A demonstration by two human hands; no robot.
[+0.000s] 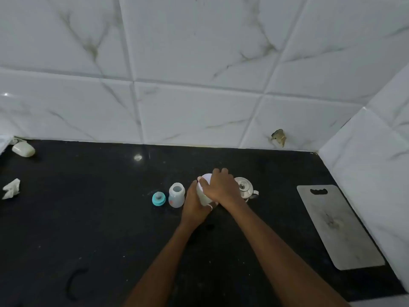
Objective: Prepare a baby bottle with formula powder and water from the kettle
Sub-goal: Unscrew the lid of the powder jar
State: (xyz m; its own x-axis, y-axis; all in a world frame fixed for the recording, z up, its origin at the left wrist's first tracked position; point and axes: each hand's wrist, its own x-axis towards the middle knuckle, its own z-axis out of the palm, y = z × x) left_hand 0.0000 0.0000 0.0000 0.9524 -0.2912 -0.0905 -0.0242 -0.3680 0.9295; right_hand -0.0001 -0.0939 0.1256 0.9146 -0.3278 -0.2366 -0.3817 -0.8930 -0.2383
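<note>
An open baby bottle (176, 195) stands upright on the black counter (88, 218), its teal nipple cap (158, 198) lying just to its left. Right of the bottle is a white formula container (204, 193). My left hand (194, 206) wraps around its body from the near left side. My right hand (222, 186) covers its white lid from above, fingers curled over the rim. A small steel kettle (245, 188) sits directly behind and right of my right hand, partly hidden by it.
A grey cutting board (338, 227) lies at the right near the tiled side wall. A crumpled tissue (11, 189) and a pale soap-like object (23, 149) sit at the far left. A dark curved item (74, 283) lies at the front left.
</note>
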